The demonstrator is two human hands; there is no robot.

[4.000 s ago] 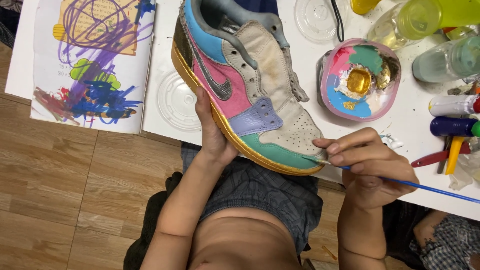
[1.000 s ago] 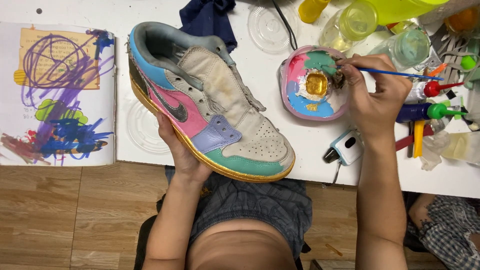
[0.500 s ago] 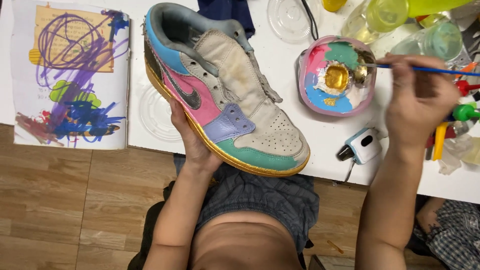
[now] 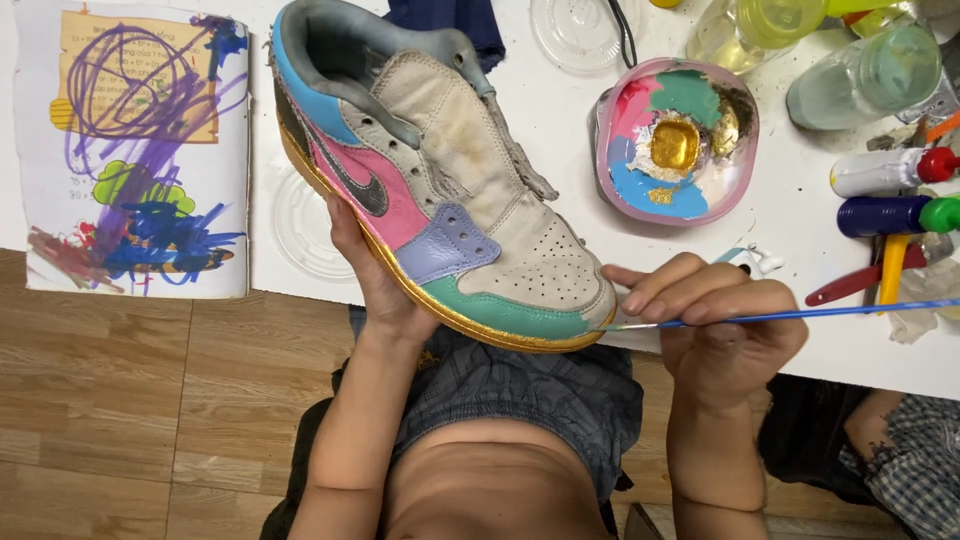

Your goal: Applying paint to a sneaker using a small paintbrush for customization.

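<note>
My left hand [image 4: 375, 285] grips a sneaker [image 4: 440, 190] from underneath, sole side toward me. The sneaker has blue, pink, lilac and teal painted panels, a cream toe and tongue, and a gold sole edge. My right hand [image 4: 715, 315] pinches a thin blue-handled brush [image 4: 800, 314], and the brush tip touches the gold sole edge at the shoe's toe. A pink bowl [image 4: 612, 160] used as a paint palette sits on the white table [image 4: 800, 240] behind, with gold, blue, green and pink paint inside.
A scribbled paper sheet [image 4: 135, 150] lies at the table's left. Clear plastic lids [image 4: 305, 235] rest under and behind the shoe. Paint bottles [image 4: 885, 172], a red-handled tool [image 4: 850, 285] and plastic cups with liquid [image 4: 865, 75] crowd the right. Wood floor lies below.
My right hand has come down from the palette bowl to the shoe's toe, bringing the brush tip to the sole edge. My left hand still holds the sneaker.
</note>
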